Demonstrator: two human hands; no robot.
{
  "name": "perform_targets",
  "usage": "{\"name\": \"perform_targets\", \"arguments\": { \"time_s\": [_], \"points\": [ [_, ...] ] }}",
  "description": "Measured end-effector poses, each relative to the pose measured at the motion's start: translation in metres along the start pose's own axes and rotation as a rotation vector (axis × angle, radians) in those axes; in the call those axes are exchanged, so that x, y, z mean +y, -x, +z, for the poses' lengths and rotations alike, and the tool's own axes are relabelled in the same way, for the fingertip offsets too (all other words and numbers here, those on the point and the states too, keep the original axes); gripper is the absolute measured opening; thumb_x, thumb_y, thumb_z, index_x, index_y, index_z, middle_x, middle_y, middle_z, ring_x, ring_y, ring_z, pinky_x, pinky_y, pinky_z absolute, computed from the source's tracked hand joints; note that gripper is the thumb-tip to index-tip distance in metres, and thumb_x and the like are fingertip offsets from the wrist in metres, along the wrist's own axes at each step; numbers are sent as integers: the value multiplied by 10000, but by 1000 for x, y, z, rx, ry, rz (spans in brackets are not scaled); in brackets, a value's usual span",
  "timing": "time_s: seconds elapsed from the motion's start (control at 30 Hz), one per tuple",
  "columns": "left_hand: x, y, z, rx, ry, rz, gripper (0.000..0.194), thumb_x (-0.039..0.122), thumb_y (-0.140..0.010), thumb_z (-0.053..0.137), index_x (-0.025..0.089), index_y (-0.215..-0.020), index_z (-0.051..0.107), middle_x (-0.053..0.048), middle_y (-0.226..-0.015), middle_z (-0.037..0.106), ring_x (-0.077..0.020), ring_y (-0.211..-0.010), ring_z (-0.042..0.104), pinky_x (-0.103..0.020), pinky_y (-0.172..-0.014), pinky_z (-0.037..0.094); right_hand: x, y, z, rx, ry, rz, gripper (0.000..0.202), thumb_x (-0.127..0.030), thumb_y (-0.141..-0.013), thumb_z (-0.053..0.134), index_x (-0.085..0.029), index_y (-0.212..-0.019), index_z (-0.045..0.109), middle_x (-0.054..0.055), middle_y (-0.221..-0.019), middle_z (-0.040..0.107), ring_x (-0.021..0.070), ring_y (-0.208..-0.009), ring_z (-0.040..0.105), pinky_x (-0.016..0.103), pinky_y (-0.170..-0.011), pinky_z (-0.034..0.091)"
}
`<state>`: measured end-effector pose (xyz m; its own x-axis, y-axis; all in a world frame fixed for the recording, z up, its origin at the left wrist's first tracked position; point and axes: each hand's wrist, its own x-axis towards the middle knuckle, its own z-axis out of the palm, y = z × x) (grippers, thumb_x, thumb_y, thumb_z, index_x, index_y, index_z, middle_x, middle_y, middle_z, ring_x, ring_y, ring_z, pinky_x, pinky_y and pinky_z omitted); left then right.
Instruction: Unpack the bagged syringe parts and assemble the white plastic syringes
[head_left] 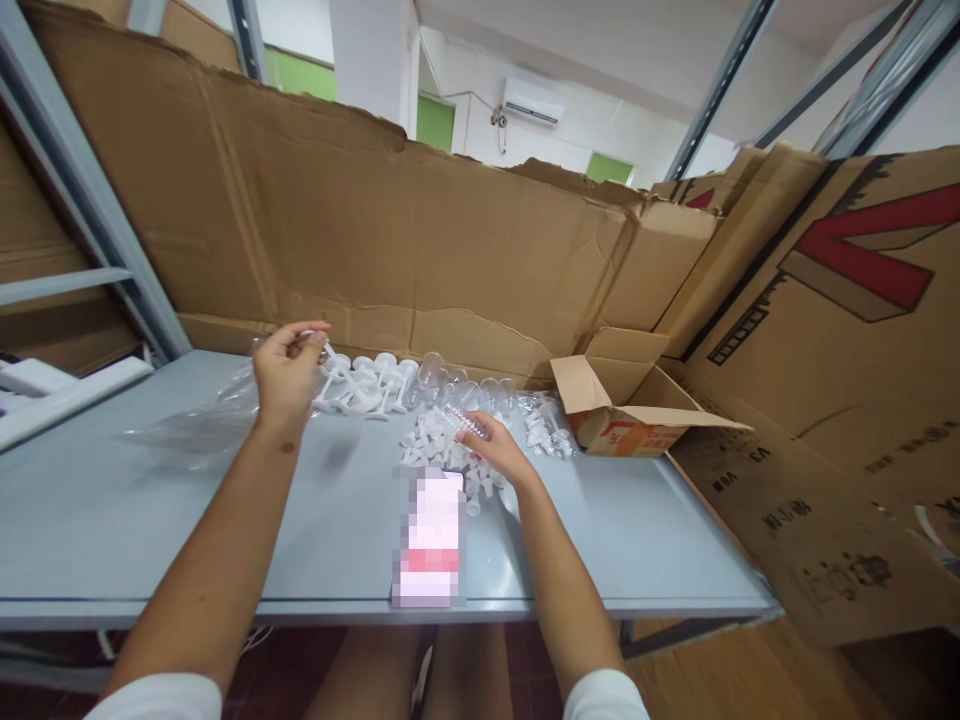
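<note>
My left hand [289, 375] is raised at the back left of the table, its fingers pinched on a white stemmed plastic piece [328, 348]. Just right of it lies a heap of similar white stemmed pieces [371, 385] with round discs. Lower and to the right, my right hand [491, 447] grips a clear ribbed plastic tube [459, 418]. Under that hand spreads a pile of small white plastic parts [431, 440]. Several clear plastic cups [469, 390] lie behind the pile. A clear bag of white parts [547, 425] rests to the right.
A blurred-out phone [431, 540] lies near the table's front edge. An opened cardboard box [637, 425] sits at the back right. Crumpled clear plastic bags [202, 425] lie at left. Tall cardboard sheets [420, 240] wall off the grey table [337, 540] at the back and right.
</note>
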<state>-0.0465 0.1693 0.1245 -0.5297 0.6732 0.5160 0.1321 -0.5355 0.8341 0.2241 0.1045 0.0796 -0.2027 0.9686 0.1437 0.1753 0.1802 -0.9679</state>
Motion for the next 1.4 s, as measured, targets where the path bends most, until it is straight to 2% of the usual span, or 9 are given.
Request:
{"name": "perform_targets", "arguments": {
  "time_s": [0.13, 0.3, 0.4, 0.53, 0.67, 0.83, 1.07, 1.23, 1.4],
  "points": [
    [-5, -18, -5, -58, -245, 125, 250, 235, -773, 530, 116, -965, 638, -49, -1020, 617, -83, -712, 514, -208, -684, 429, 1, -1, -2, 53, 6, 2, 355, -380, -679, 623, -211, -990, 592, -1, -796, 574, 75, -542, 475, 188, -466, 422],
    [-9, -39, -6, -273, -648, 254, 248, 202, -793, 491, 93, -959, 640, -60, -920, 636, -143, -827, 532, -296, -847, 395, 2, -2, -2, 56, -2, -34, 373, -391, -663, 632, -200, -983, 600, 6, -802, 569, 83, -557, 473, 194, -467, 427],
    [-6, -50, -6, -327, -902, 262, 258, 285, -774, 517, 116, -925, 640, -78, -915, 609, -178, -828, 530, -314, -825, 400, 4, -3, -2, 58, 64, -37, 407, -416, -666, 622, -202, -1011, 590, 19, -870, 576, 101, -625, 499, 212, -525, 449],
    [-6, -58, -4, -304, -1109, 220, 357, 440, -786, 457, 135, -916, 592, -100, -946, 589, -209, -828, 539, -305, -743, 412, 8, -3, -3, 63, 186, -45, 451, -452, -681, 602, -203, -1055, 568, 34, -958, 578, 133, -735, 527, 261, -651, 465],
    [-18, -53, -3, -285, -1144, 142, 401, 481, -793, 425, 149, -1002, 507, -82, -909, 616, -206, -784, 555, -274, -646, 403, 8, -3, -3, 60, 244, -58, 462, -471, -686, 591, -209, -1064, 564, 32, -958, 580, 153, -795, 534, 291, -718, 457],
    [-39, -33, 0, -409, -1269, 95, 407, 509, -806, 365, 169, -989, 495, -98, -896, 627, -243, -782, 576, -301, -619, 398, 9, -4, -2, 68, 246, -73, 466, -478, -680, 593, -203, -1055, 566, 32, -933, 583, 161, -806, 532, 304, -741, 453],
    [-63, -12, 1, -499, -1319, 79, 358, 418, -784, 399, 174, -1000, 548, -147, -933, 636, -301, -835, 589, -348, -640, 407, 12, -5, -4, 79, 260, -70, 467, -485, -677, 595, -206, -1051, 566, 23, -898, 582, 152, -766, 531, 300, -721, 458],
    [-65, -9, -3, -573, -1335, 106, 317, 413, -756, 432, 166, -838, 612, -146, -893, 644, -300, -857, 576, -356, -681, 409, 11, -4, -3, 90, 241, -82, 461, -488, -676, 595, -207, -1039, 563, 24, -918, 580, 152, -786, 530, 295, -726, 453],
    [-51, 4, 6, -593, -1154, 280, 286, 387, -781, 423, 185, -890, 594, -94, -976, 625, -246, -917, 556, -335, -778, 407, 12, -6, -2, 123, 107, -61, 441, -462, -661, 610, -215, -1022, 553, 29, -943, 585, 167, -821, 542, 290, -715, 458]
  ]
}}
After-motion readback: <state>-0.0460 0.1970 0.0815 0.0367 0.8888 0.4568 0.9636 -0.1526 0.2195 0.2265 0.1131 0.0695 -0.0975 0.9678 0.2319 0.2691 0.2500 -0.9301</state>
